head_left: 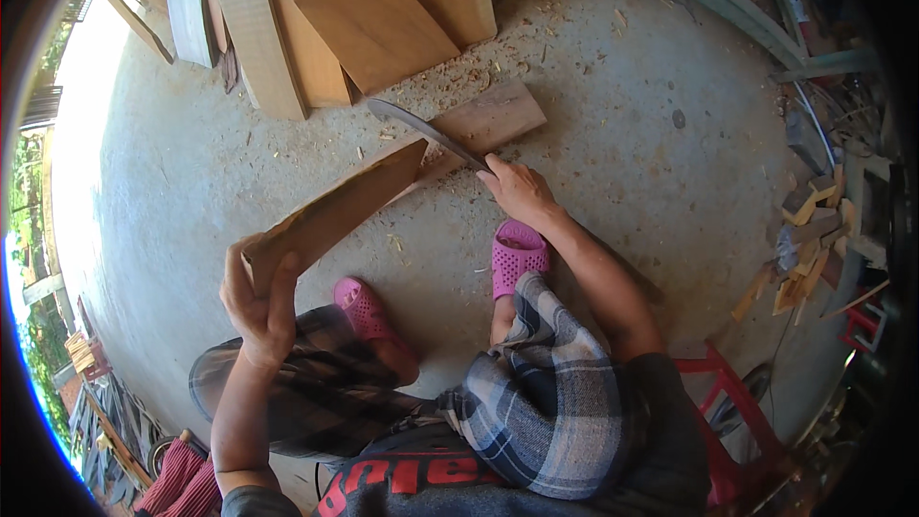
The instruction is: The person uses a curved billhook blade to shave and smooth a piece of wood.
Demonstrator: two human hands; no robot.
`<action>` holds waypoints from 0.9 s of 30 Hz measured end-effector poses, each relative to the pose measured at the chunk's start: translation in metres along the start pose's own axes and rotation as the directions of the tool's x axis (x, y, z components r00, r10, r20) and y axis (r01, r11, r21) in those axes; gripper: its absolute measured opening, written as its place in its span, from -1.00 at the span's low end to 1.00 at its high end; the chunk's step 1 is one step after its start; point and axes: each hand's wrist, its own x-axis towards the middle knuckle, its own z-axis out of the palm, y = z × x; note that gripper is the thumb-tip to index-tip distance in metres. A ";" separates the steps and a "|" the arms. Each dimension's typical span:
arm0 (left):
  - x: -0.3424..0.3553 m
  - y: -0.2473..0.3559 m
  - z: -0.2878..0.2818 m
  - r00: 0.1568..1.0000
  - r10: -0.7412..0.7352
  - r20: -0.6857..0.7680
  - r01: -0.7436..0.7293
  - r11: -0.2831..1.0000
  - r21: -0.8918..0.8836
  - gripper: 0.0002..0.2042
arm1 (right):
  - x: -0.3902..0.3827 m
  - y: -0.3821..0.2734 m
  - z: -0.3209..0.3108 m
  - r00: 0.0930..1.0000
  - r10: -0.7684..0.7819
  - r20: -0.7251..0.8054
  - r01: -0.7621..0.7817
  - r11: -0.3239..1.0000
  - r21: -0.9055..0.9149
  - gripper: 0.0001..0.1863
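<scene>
My left hand (258, 302) grips the near end of a wooden board (340, 217), held at a slant on edge, its far end on a second, pale board (503, 115) lying on the concrete floor. My right hand (517, 190) is closed on the handle of a long dark blade with a curved tip (412, 122), which crosses just beside the held board's far end. Wood chips are scattered around the boards. Below are my feet in pink perforated sandals (517, 258).
Several boards and panels (345, 10) lean at the top. A pale workbench frame (689, 0) stands at upper right, with a pile of offcuts (814, 239) on the right. A red plastic stool (723, 402) is beside me. Slats and red ribbed items (177, 479) lie at lower left.
</scene>
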 end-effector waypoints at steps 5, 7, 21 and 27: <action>0.000 -0.009 -0.004 0.998 -0.059 0.021 0.060 0.997 -0.044 -0.79 | 0.008 0.035 -0.018 0.991 0.115 0.075 -0.121 0.990 0.072 -0.71; 0.002 -0.010 -0.004 0.980 -0.200 0.012 0.196 0.943 -0.269 -0.76 | 0.005 0.039 -0.030 0.984 0.030 -0.176 -0.044 0.996 -0.077 -0.71; 0.048 -0.073 0.049 0.637 -0.395 0.662 0.706 0.644 -0.294 -0.59 | -0.052 -0.005 -0.082 0.993 0.073 -0.096 0.071 0.289 0.955 -0.70; 0.062 -0.118 0.082 0.419 -0.341 0.842 0.762 0.637 -0.121 -0.50 | -0.060 -0.005 -0.086 0.967 0.197 -0.163 0.071 0.408 0.910 -0.75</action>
